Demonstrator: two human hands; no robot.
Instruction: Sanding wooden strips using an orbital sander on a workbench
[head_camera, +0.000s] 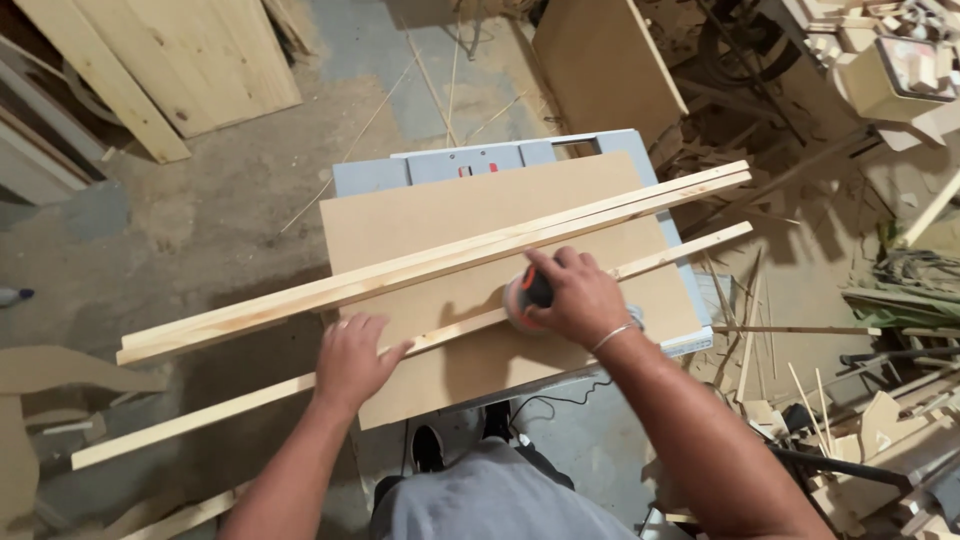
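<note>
My right hand (578, 295) grips an orange and black hand sander (524, 296), pressed onto a long thin wooden strip (230, 405) that lies slanted across a brown board (430, 225). My left hand (352, 360) rests flat on the same strip, to the left of the sander, fingers apart, holding it down. Two more long wooden strips (400, 270) lie side by side further back on the board, parallel to the first. The board lies on a grey machine table (440, 165).
Wooden panels (190, 60) lean at the back left. A pile of offcuts and scrap wood (850, 400) fills the right side. A black cord (560, 395) hangs below the table edge. My shoes (428, 448) show on the dusty floor.
</note>
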